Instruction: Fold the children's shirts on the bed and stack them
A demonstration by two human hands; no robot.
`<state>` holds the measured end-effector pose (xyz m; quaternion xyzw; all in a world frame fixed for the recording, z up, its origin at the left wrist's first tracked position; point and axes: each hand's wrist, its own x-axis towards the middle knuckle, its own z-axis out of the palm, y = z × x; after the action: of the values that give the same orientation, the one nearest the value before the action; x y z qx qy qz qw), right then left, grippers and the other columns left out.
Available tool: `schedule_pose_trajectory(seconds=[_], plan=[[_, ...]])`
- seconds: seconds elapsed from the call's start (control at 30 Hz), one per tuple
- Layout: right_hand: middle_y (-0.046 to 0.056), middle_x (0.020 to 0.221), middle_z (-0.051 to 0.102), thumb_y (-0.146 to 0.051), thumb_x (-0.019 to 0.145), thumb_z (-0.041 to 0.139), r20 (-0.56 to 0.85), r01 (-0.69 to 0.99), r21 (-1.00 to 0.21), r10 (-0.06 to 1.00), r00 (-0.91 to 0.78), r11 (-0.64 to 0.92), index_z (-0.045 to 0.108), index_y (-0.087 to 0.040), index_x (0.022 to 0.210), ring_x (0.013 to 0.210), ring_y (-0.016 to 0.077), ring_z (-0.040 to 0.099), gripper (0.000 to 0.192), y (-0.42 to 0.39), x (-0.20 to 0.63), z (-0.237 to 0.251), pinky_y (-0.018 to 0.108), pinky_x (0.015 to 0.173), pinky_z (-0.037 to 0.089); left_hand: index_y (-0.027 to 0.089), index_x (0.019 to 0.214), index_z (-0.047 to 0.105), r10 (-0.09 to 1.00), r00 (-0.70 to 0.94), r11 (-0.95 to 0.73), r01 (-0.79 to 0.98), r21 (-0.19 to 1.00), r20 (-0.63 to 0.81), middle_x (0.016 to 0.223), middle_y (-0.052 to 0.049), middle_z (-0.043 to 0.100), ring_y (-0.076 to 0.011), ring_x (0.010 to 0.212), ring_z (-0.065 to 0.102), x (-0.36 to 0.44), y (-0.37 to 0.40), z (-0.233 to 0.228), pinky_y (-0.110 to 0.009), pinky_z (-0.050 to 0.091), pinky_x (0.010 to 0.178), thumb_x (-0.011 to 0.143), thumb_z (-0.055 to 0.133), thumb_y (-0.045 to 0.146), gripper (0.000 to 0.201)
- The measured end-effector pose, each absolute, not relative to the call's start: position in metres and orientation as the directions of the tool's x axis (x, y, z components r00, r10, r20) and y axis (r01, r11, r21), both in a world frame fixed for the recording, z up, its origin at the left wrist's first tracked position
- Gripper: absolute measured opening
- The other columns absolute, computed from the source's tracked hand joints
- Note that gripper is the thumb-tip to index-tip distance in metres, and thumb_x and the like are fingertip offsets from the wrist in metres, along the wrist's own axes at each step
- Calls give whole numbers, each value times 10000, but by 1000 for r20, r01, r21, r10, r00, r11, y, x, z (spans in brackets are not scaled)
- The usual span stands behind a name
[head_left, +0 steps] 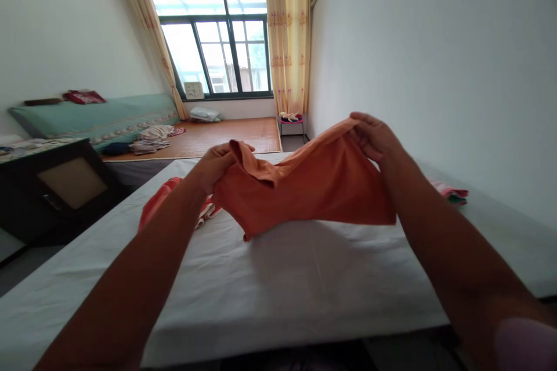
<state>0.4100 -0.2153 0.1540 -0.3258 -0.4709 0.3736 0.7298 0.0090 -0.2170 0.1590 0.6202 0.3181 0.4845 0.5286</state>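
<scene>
An orange garment [313, 188] hangs stretched between my two hands, its top edge dipping in the middle and its lower edge just over the white sheet. I cannot tell its exact kind. My left hand [220, 165] is closed on its left upper corner, where the edge folds over. At the right upper corner, my right hand [372, 136] pinches the top edge. Behind my left forearm lies a red-pink piece of clothing [159, 200], partly hidden. Beyond my right forearm, a folded pink and green cloth [455, 194] lies near the wall.
A white-sheeted bed [304, 301] spreads before me. Past it stands another bed with a brown mat [243, 133], holding crumpled clothes [152, 139]. A dark cabinet [61, 185] is at left, and a small stool [291, 120] stands beneath the curtain. The wall [435, 69] bounds the right side.
</scene>
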Motion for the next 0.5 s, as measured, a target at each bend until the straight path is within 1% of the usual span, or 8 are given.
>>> schedule_pose_trajectory(seconds=[0.07,0.13,0.2,0.27,0.33,0.4,0.43,0.5], plan=[[-3,725,660,-72,714,730,312,-255,-880,893,324,400,650,-167,818,696,101,666,162,-199,403,146,189,648,606,130,812,674,936,261,-211,-127,969,238,610,-23,647,-153,563,618,18,-188,150,-235,487,524,559,849,454,447],[-9,687,635,-29,723,687,267,-263,-880,869,416,396,634,-154,770,658,77,648,143,-186,404,148,161,640,592,137,768,649,955,120,-254,-143,957,272,574,6,610,-118,521,572,25,-159,153,-206,445,483,581,832,463,417],[-21,707,632,-40,742,660,342,-235,-838,809,478,493,636,-166,783,665,64,644,135,-180,410,161,158,659,588,152,738,617,936,-2,-347,-171,922,352,567,32,581,-91,503,533,28,-138,171,-179,409,459,645,792,449,357],[-34,752,644,-86,755,661,458,-177,-782,743,488,598,646,-194,825,697,64,650,130,-182,419,178,178,691,591,161,734,596,878,-66,-476,-210,854,473,580,41,570,-81,519,523,28,-126,198,-161,390,457,710,748,435,314],[-43,784,656,-139,757,674,534,-126,-743,695,482,658,650,-220,851,730,73,658,126,-191,425,189,203,720,594,160,757,598,799,-80,-595,-247,765,596,614,37,577,-80,557,536,25,-125,220,-160,394,478,742,735,399,276],[-41,806,672,-171,750,687,553,-113,-737,690,467,666,659,-229,855,755,82,665,123,-207,426,187,219,748,591,151,809,619,737,-41,-659,-267,703,674,665,29,598,-80,601,552,19,-134,228,-171,414,517,753,740,344,235],[-34,827,684,-180,740,697,545,-119,-750,710,446,651,667,-226,854,769,86,667,126,-217,426,181,221,761,588,147,832,628,720,-11,-671,-268,691,694,688,25,606,-78,615,555,15,-142,225,-177,423,536,757,741,322,221],[-11,897,710,-196,711,729,507,-136,-801,782,363,583,691,-219,857,816,100,672,152,-241,424,159,223,786,578,144,854,645,719,65,-662,-243,709,692,700,22,612,-73,612,547,2,-161,207,-179,428,553,758,742,315,219]])
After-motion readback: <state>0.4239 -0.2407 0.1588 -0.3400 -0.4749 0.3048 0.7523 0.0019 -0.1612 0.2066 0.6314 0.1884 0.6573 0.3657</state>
